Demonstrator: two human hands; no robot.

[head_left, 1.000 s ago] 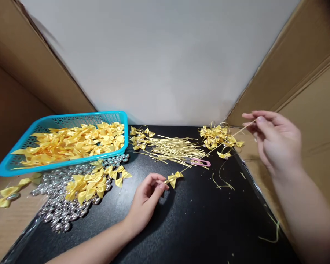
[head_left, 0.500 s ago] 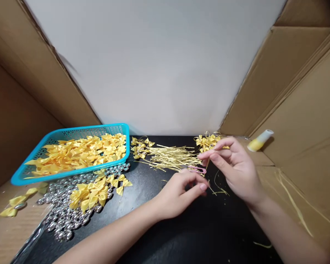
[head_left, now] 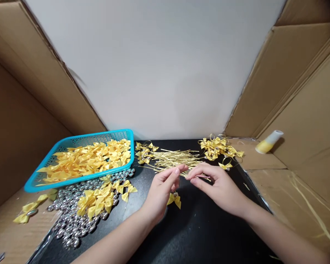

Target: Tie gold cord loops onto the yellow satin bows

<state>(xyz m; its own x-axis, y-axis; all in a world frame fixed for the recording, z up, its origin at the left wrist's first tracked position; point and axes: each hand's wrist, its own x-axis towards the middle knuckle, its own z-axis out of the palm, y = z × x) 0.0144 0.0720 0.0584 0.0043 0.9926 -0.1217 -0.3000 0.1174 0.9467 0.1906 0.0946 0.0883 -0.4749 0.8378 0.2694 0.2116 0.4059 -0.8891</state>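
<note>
Holding left hand (head_left: 159, 189) and right hand (head_left: 216, 183) near each other just below the middle of the frame, slightly apart, with left thumb against forefinger and right thumb and fingers curved. Cannot tell, with fingertips partly hidden, about any grip in either. Showing a yellow satin bow (head_left: 175, 201) directly under the left fingers. Lying behind, in a loose pile, gold twist ties (head_left: 176, 157). Grouped right of centre, wire-looped bows (head_left: 218, 147). Filling the left of the frame, a turquoise basket (head_left: 132, 150) of bows, just above silver beads (head_left: 79, 228).
</note>
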